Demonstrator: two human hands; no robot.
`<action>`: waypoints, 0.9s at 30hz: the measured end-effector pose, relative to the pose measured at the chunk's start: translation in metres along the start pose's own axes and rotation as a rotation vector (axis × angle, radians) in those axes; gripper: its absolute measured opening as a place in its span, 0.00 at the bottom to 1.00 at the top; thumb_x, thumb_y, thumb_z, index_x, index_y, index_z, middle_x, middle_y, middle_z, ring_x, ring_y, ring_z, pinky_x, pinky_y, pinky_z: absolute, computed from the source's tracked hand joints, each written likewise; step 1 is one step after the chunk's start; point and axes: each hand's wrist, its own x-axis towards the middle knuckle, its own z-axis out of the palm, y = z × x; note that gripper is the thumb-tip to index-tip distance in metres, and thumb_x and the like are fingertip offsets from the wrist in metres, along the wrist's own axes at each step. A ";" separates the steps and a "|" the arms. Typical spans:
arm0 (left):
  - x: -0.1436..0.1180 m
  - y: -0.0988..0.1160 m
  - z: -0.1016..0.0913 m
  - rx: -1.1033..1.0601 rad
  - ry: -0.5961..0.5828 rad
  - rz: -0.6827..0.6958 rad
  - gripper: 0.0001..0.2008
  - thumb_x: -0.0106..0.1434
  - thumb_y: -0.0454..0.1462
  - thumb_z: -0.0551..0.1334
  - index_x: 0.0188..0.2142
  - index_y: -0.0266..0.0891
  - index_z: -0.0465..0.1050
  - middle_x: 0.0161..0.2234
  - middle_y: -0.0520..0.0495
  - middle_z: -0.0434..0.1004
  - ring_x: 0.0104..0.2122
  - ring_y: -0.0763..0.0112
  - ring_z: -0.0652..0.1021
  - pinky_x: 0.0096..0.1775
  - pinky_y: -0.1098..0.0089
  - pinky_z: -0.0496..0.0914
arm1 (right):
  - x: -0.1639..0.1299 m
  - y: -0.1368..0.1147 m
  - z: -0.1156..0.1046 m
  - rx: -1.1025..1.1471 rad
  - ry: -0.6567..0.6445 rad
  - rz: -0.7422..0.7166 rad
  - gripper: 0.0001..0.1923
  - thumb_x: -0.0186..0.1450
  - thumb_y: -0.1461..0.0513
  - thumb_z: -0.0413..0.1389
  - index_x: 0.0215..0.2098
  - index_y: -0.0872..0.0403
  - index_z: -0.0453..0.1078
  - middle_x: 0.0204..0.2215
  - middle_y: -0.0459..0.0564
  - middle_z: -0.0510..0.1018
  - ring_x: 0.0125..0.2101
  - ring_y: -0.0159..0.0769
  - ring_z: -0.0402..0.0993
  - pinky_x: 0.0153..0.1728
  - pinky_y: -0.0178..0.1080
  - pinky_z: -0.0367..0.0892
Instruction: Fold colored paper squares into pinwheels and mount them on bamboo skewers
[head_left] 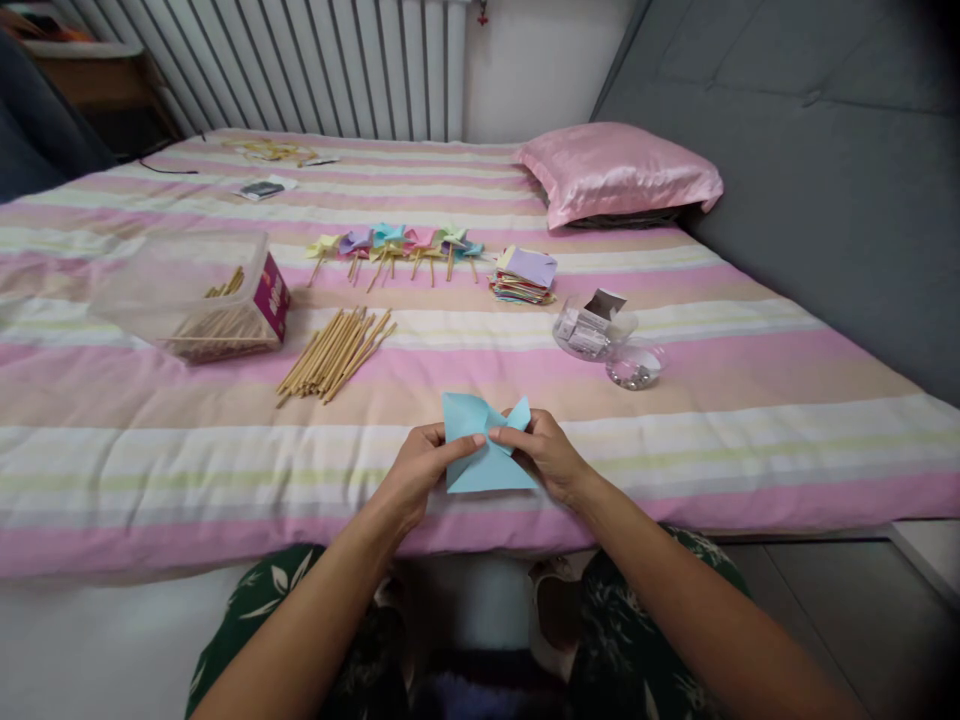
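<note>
Between my two hands is a light blue square of paper, held just above the front edge of the bed. My left hand pinches its left side, thumb on top near the centre. My right hand grips the right side, its thumb pressing a folded-in corner toward the middle. The upper right corner stands up in a point. Fingers behind the paper are hidden. Beyond lie a bundle of thin wooden sticks, a row of finished paper pinwheels on sticks, and a stack of coloured paper.
A clear plastic box with more sticks stands at left. To the right are a round clear container with small packets and a small dish of tiny metallic pieces. A pink pillow lies by the grey headboard.
</note>
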 end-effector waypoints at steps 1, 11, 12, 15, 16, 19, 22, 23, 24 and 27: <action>-0.001 0.002 0.000 -0.004 -0.010 -0.009 0.08 0.49 0.37 0.68 0.28 0.34 0.78 0.24 0.48 0.78 0.23 0.74 0.73 0.28 0.74 0.65 | 0.000 -0.002 -0.001 0.013 -0.034 0.036 0.14 0.51 0.59 0.63 0.20 0.55 0.62 0.16 0.38 0.59 0.18 0.24 0.54 0.19 0.32 0.50; -0.001 0.000 -0.002 0.087 0.060 -0.081 0.07 0.46 0.35 0.69 0.26 0.34 0.76 0.23 0.49 0.77 0.23 0.74 0.73 0.26 0.75 0.63 | -0.001 0.000 -0.005 -0.054 -0.100 0.102 0.16 0.50 0.59 0.63 0.18 0.56 0.60 0.15 0.38 0.59 0.16 0.23 0.54 0.18 0.31 0.50; -0.001 0.000 -0.002 0.089 0.060 -0.082 0.07 0.46 0.35 0.69 0.26 0.34 0.76 0.23 0.49 0.77 0.23 0.74 0.73 0.27 0.75 0.63 | -0.001 0.000 -0.005 -0.062 -0.099 0.099 0.16 0.50 0.59 0.64 0.18 0.56 0.60 0.14 0.38 0.59 0.16 0.23 0.54 0.18 0.31 0.49; 0.000 -0.002 -0.003 0.085 0.047 -0.071 0.06 0.46 0.35 0.69 0.26 0.34 0.76 0.23 0.48 0.77 0.23 0.73 0.73 0.28 0.74 0.64 | -0.001 -0.001 -0.005 -0.073 -0.099 0.091 0.16 0.50 0.58 0.63 0.18 0.56 0.61 0.15 0.38 0.60 0.17 0.23 0.54 0.19 0.31 0.50; 0.000 -0.003 -0.004 0.081 0.043 -0.064 0.06 0.47 0.35 0.68 0.26 0.34 0.76 0.23 0.48 0.77 0.24 0.72 0.73 0.28 0.74 0.64 | -0.001 -0.001 -0.005 -0.071 -0.098 0.087 0.16 0.49 0.58 0.64 0.18 0.56 0.61 0.15 0.38 0.60 0.17 0.23 0.54 0.19 0.31 0.50; 0.001 -0.005 -0.005 0.064 0.048 -0.032 0.07 0.47 0.35 0.68 0.27 0.33 0.77 0.25 0.46 0.78 0.25 0.71 0.74 0.29 0.73 0.65 | -0.003 -0.004 -0.003 -0.055 -0.087 0.065 0.16 0.49 0.58 0.64 0.19 0.56 0.62 0.15 0.38 0.60 0.17 0.23 0.54 0.19 0.30 0.50; 0.002 -0.005 -0.005 0.046 0.053 -0.010 0.08 0.47 0.35 0.68 0.28 0.33 0.77 0.25 0.46 0.79 0.25 0.69 0.75 0.30 0.72 0.66 | -0.004 -0.007 -0.001 -0.025 -0.083 0.047 0.15 0.48 0.57 0.64 0.22 0.56 0.63 0.17 0.38 0.62 0.18 0.23 0.55 0.19 0.30 0.52; 0.003 -0.005 -0.005 0.046 0.052 -0.012 0.08 0.46 0.35 0.68 0.28 0.33 0.77 0.25 0.46 0.79 0.25 0.69 0.75 0.30 0.71 0.66 | -0.004 -0.008 0.000 -0.016 -0.081 0.047 0.15 0.48 0.56 0.64 0.23 0.56 0.64 0.17 0.39 0.62 0.18 0.23 0.56 0.19 0.30 0.53; 0.003 -0.005 -0.005 0.050 0.054 -0.018 0.09 0.46 0.36 0.69 0.28 0.33 0.77 0.25 0.46 0.79 0.25 0.69 0.75 0.30 0.71 0.66 | -0.004 -0.009 0.001 -0.010 -0.073 0.047 0.15 0.48 0.56 0.64 0.24 0.56 0.65 0.17 0.39 0.62 0.18 0.23 0.56 0.19 0.30 0.53; 0.003 -0.005 -0.004 0.097 0.090 -0.035 0.09 0.45 0.36 0.70 0.27 0.33 0.77 0.25 0.46 0.79 0.23 0.71 0.75 0.29 0.72 0.66 | -0.003 -0.008 0.001 -0.003 -0.026 0.056 0.16 0.49 0.55 0.64 0.26 0.56 0.66 0.17 0.38 0.62 0.16 0.23 0.56 0.17 0.30 0.51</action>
